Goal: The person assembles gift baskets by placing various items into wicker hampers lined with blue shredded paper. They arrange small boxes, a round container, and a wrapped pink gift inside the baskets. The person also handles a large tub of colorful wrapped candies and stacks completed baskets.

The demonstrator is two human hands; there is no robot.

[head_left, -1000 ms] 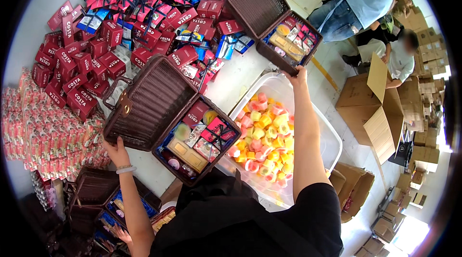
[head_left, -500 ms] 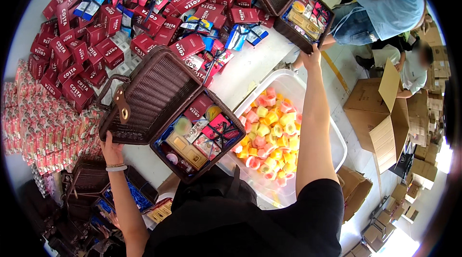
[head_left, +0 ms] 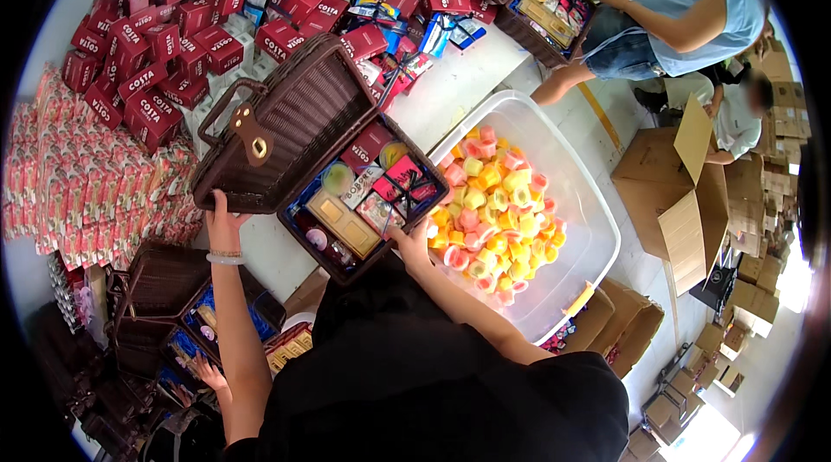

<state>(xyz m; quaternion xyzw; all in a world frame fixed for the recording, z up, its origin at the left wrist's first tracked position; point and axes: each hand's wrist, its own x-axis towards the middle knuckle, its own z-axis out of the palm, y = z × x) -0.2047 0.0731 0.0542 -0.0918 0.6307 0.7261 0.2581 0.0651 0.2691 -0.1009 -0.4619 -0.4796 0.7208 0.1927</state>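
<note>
An open brown wicker hamper is in front of me, its lid leaning back to the left. My left hand grips the lid's lower left edge. My right hand is closed on the near right rim of the hamper's base, thumb over the edge. Packed inside are a gold box, a dark red box, a pink packet with a dark ribbon, small round cups and a white packet. Blue filler shows at the edges.
Right of the hamper stands a clear plastic tub of yellow and pink jelly cups. Dark red boxes pile up behind. Another packed hamper sits far right near a person in blue. Another person's hand reaches toward hampers at lower left.
My right hand has let go of the far hamper and come back to the near one's rim. My left hand stays on the lid, and the near hamper appears slightly higher in view.
</note>
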